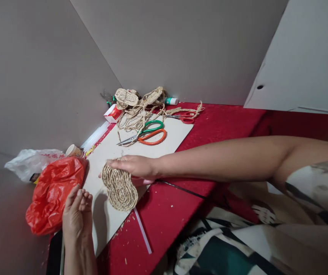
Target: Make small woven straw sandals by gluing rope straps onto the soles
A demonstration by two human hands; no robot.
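Note:
My right hand (133, 166) grips a sole-shaped piece of coiled straw rope (119, 189), thumb across its upper end and the other fingers mostly hidden behind it. It is held tilted above a pale board (100, 225). Below it, a translucent stick (143, 231) slants over the red cloth; its upper end is hidden behind the sole. My left hand (77, 210) is raised at the lower left, thumb and fingertips pinched together beside a red plastic bag (57, 191). What the pinch holds, if anything, is too small to make out.
On the board's far part lie scissors (152, 137) with green and orange handles. Behind are red-handled scissors (187, 117), loose straw rope (132, 120), more coiled soles (126, 98) and a small box (112, 114). A paper cup (73, 150) and white bag (34, 162) stand left. A black cord (181, 189) crosses the cloth.

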